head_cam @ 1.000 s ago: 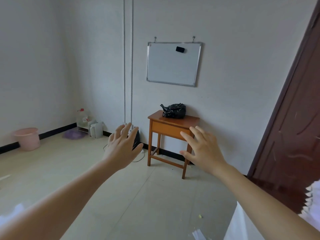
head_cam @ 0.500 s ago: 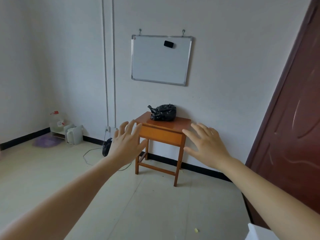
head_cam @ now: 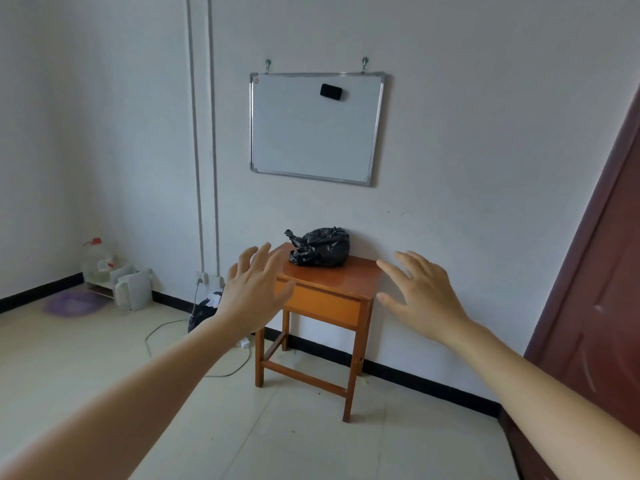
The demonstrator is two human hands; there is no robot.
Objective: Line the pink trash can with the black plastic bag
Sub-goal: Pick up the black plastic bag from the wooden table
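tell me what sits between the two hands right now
In the head view, the wooden table with the black bag on it shows between the left hand and right hand.

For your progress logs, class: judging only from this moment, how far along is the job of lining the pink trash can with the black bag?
Done: nothing yet. The black plastic bag sits bunched and untouched on the wooden table. In hand: the left hand and right hand are open, empty and stretched toward the table. Left: grasping the bag, carrying it to the pink trash can, which is out of view, and lining it.
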